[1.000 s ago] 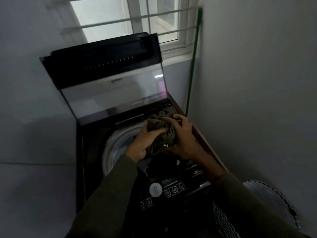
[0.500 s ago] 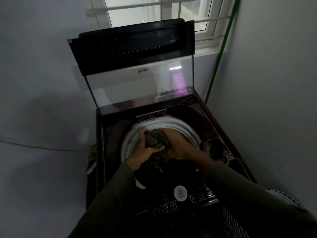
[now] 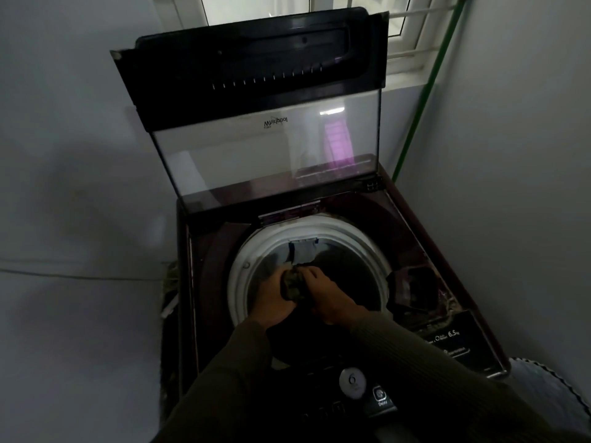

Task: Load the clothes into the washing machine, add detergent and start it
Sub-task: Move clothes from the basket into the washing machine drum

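While the lid stands raised behind the drum, I see my left grip and right grip both curled round a dark wad of clothes inside the drum's mouth.

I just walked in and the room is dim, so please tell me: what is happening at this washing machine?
A person is loading a top-loading washing machine, whose lid stands raised. The left hand and the right hand together grip a bunched dark garment at the mouth of the drum, inside its white rim. No hand is on the control panel at the front.
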A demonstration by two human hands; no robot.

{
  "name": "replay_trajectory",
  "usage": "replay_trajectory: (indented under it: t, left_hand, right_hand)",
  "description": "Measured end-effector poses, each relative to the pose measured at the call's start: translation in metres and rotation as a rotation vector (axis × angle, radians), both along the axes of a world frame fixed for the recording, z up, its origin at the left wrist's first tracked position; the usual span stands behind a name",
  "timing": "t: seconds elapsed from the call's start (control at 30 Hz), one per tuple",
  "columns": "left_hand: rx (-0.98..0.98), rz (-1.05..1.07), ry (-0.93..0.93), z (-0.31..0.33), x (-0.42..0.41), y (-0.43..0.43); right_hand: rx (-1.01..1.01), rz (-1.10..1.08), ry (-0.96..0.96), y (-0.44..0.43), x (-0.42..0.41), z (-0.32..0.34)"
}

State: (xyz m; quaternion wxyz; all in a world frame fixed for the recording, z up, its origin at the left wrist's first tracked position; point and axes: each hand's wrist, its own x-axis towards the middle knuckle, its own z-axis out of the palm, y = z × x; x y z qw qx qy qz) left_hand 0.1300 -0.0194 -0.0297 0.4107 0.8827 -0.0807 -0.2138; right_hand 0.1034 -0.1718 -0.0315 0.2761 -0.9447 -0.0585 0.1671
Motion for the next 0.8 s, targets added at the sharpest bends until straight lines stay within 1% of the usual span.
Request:
replay_trajectory:
  t: [0.1, 0.2, 0.33, 0.43, 0.5, 0.6, 0.73, 0.8]
  left_hand:
    - [0.078, -0.038, -0.071, -0.010, -0.006, -0.005]
    - [0.175, -0.086, -0.126, -0.026, -0.012, -0.006]
    - [0.282, -0.091, -0.144, -0.040, -0.015, -0.004]
    - [0.441, -0.204, -0.213, -0.039, -0.017, -0.003]
    - [0.554, -0.259, -0.279, -0.037, -0.017, -0.003]
    - [0.705, -0.324, -0.315, -0.030, -0.019, -0.006]
    - [0.756, -0.366, -0.370, -0.020, -0.023, -0.014]
    - [0.727, -0.347, -0.374, -0.016, -0.023, -0.020]
  right_hand:
    - [-0.067, -0.002, 0.069, 0.002, 0.005, -0.012]
    - [-0.109, 0.005, 0.088, 0.005, 0.006, -0.024]
    - [-0.117, 0.009, 0.094, 0.011, 0.004, -0.029]
    - [-0.113, 0.011, 0.069, 0.012, 0.001, -0.024]
    - [-0.158, 0.037, 0.046, 0.007, -0.003, -0.020]
    - [-0.234, 0.054, 0.020, -0.002, -0.010, -0.013]
    - [-0.350, 0.031, 0.030, -0.015, -0.022, -0.010]
    - [-0.406, -0.001, 0.015, -0.024, -0.031, -0.006]
